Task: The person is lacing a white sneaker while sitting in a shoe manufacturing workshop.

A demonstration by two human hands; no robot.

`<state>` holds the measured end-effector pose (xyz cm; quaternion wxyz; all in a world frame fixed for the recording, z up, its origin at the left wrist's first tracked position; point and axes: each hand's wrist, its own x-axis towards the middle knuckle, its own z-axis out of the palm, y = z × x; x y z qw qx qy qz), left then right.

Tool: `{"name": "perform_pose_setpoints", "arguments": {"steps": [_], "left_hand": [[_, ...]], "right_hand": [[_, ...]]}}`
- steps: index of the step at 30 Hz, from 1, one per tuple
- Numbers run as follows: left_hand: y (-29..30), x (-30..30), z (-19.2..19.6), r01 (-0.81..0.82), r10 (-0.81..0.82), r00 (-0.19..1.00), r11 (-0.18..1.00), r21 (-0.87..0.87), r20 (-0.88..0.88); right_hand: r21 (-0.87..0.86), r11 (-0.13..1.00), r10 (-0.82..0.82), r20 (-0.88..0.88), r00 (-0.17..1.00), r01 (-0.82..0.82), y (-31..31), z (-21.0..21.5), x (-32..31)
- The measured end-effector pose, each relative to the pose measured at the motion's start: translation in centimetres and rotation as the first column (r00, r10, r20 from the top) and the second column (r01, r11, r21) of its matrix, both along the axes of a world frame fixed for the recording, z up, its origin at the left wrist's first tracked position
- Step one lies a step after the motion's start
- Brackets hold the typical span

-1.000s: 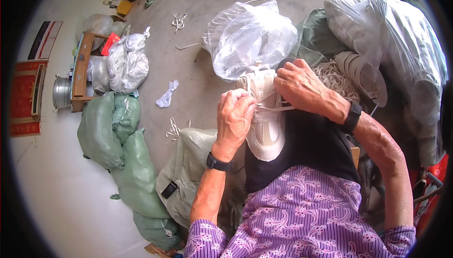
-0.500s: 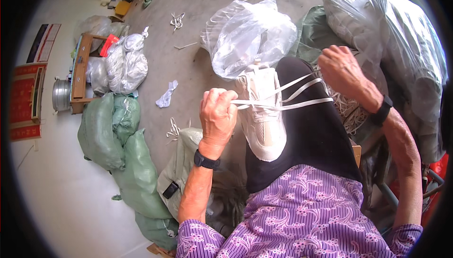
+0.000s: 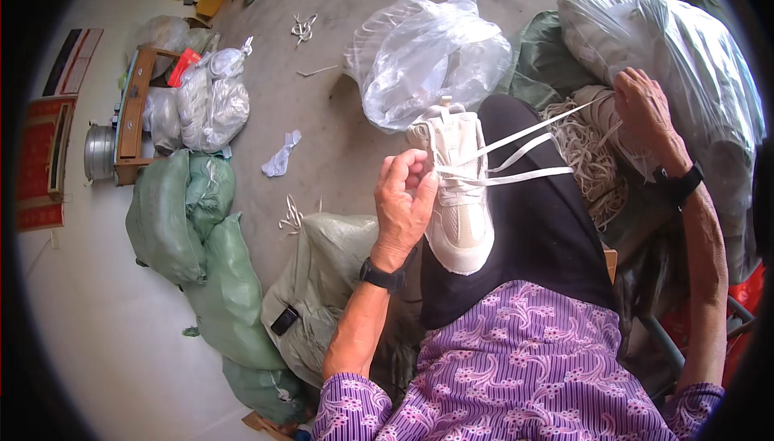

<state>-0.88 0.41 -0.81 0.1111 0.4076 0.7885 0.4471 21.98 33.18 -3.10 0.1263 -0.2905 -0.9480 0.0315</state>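
Single view: head-worn fisheye camera, looking steeply down over person's lap from close range. Forearms enter from lower edge; left hand (image 3: 405, 199) and white lace-up sports shoe (image 3: 455, 187) near frame centre, right hand (image 3: 642, 106) upper right. Grey concrete floor (image 3: 339, 126) recedes toward top. Edges curve; dark vignette rings picture. No second view to overlap.

Bright, even daylight fills the sharp fisheye view, with soft shadows, glare on the clear plastic bag (image 3: 431, 58), and a black, curved rim.
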Motion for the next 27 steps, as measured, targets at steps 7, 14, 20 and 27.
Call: {"name": "perform_pose_setpoints", "arguments": {"steps": [7,14,20,27], "left_hand": [[-0.8,-0.2,0.0,0.039,-0.039,0.999,0.999,-0.02,-0.006],[-0.4,-0.1,-0.4,0.022,-0.022,0.999,1.0,-0.006,0.026],[-0.5,-0.4,-0.5,0.003,-0.003,1.0,1.0,-0.005,0.025],[0.5,0.4,1.6,0.06,-0.061,0.996,0.998,-0.026,-0.06]], "right_hand": [[-0.068,0.995,-0.071,0.051,0.996,0.075,0.2,-0.8,-0.4],[-0.355,0.793,0.404,-0.303,0.863,-0.495,-9.8,4.6,-6.4],[-0.4,0.662,0.582,-0.259,0.771,-0.634,-14.0,3.5,-9.7],[-0.156,0.867,0.434,-0.226,0.872,-0.472,-11.9,2.4,-8.5]]}}
